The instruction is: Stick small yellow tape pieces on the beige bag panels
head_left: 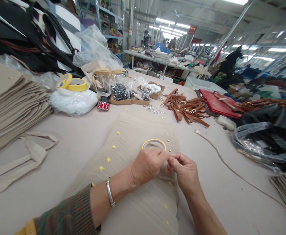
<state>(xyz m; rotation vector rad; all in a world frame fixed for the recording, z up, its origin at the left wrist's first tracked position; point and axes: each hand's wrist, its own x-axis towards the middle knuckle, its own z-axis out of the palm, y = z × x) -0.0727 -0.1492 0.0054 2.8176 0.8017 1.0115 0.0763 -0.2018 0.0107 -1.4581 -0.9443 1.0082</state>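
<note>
My left hand (147,164), with a metal bracelet at its wrist, is closed at the near rim of a roll of yellow tape (154,140). My right hand (187,171) pinches with thumb and forefinger, its tips meeting those of the left. Whatever lies between them is too small to make out. Both hands are over a stack of beige fabric pieces (135,129). Small yellow tape squares (109,159) run down its left side, and a few more show at the lower right. Tiny metal studs (168,141) line its upper right edge.
Beige panels (12,104) are piled at left, near a beige strap (32,156). Tape rolls (76,85) rest on a white bag (73,102). Boxes of hardware (120,93), brown straps (182,104), a hammer (225,100) and a cord (221,156) lie around.
</note>
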